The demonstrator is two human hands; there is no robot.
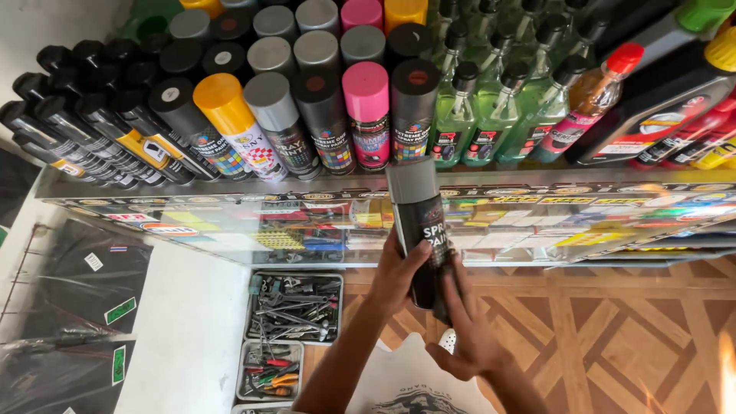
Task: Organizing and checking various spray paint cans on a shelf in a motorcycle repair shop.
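A black spray paint can with a grey cap [420, 216] is held upright in front of a glass shelf. My left hand [399, 272] wraps around the can's lower left side. My right hand [469, 330] has its fingers spread along the can's lower right side and base. The can's cap sits just below a row of spray cans [307, 115] with black, yellow, grey and pink caps standing on the shelf.
The glass counter [230, 188] also carries green spray bottles [491, 107] and dark oil bottles [659, 100]. Below stand metal trays of tools [295, 307] on the floor, a patterned wooden floor [613, 337], and black packaged goods [69, 307] at the left.
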